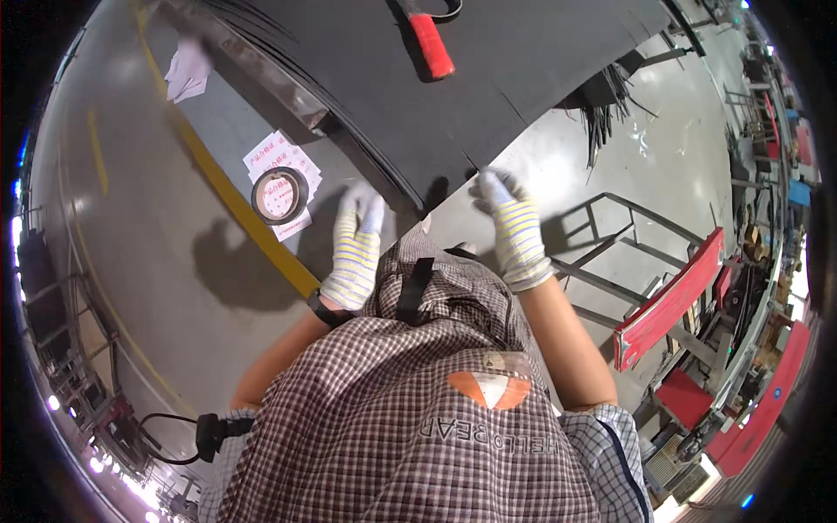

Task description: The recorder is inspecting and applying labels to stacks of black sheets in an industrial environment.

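Black sheets [523, 52] lie stacked ahead, their near corner between the two hands. On top rests a red-handled tool [432, 48]; dark strips [600, 118] hang past the right edge, and a red-panelled frame [671, 296] stands at right. At left, a tape roll [259, 199] lies on paper slips [283, 154], visible through its hole. The left hand [356, 240] and right hand [517, 225] each keep a loose grip, fingers apart, near the edges; contact I cannot tell.
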